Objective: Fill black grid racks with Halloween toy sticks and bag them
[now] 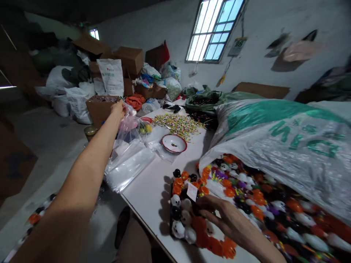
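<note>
My left hand [117,109] is stretched far out over the table's left side. Its fingers are closed at the top of a clear plastic bag [128,124] with something pink showing through. Flat clear bags [128,164] lie in a stack below it. My right hand [219,212] is curled over a dark tray of small Halloween figures [178,229]: orange pumpkins, white ghosts or skulls and black ones. Its fingertips are bent in among dark pieces, and what they grip is hidden. A small white paper label [192,191] lies on the figures beside that hand.
A large woven sack [285,138] spills many figures [255,193] at the right. Farther back are a red-rimmed white bowl [174,143] and a pile of small yellowish pieces [178,125]. An open cardboard box [102,109] stands past my left hand.
</note>
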`<state>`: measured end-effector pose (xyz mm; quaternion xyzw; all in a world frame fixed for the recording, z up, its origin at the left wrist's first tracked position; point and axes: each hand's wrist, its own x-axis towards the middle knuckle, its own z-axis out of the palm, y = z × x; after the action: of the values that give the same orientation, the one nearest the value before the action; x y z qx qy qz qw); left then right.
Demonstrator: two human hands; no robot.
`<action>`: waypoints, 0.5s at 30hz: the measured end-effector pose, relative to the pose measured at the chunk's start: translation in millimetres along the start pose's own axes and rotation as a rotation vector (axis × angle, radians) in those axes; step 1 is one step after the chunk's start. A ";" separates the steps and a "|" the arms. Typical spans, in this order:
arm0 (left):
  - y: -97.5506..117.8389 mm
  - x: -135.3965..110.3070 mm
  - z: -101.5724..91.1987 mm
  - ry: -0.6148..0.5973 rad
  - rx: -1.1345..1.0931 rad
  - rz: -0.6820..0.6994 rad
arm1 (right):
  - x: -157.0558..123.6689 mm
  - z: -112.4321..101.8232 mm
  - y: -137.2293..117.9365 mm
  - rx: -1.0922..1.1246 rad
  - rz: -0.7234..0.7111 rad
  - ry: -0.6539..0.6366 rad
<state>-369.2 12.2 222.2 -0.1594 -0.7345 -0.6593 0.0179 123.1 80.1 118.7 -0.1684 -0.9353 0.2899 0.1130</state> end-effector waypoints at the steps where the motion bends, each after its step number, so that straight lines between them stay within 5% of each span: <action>1: 16.5 -7.3 7.6 -0.068 -0.042 0.033 | 3.8 -3.2 -1.4 0.038 0.019 -0.027; 3: 38.2 -39.9 24.4 -0.282 -0.098 0.113 | 19.2 -7.0 -5.7 0.157 0.059 -0.032; 5: 40.1 -92.3 40.4 -0.625 -0.093 0.183 | 44.7 -6.2 -10.6 0.305 0.088 0.143; 7: 24.7 -150.0 50.8 -0.972 -0.077 0.178 | 76.3 -0.5 -13.5 0.481 0.112 0.306; 9: 1.8 -195.8 53.1 -1.127 -0.111 0.101 | 105.8 10.5 -11.3 0.614 0.165 0.351; 12: -27.2 -220.7 45.7 -1.076 -0.157 -0.019 | 128.0 33.8 -0.7 0.561 0.294 0.280; 15: -38.6 -203.9 32.5 -0.838 -0.073 -0.025 | 123.3 50.2 5.7 0.225 0.302 0.225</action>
<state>-179.8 -2.2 132.5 -0.4052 -0.6564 -0.5632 -0.2962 -4.1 106.2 88.9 -0.3244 -0.8427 0.3854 0.1899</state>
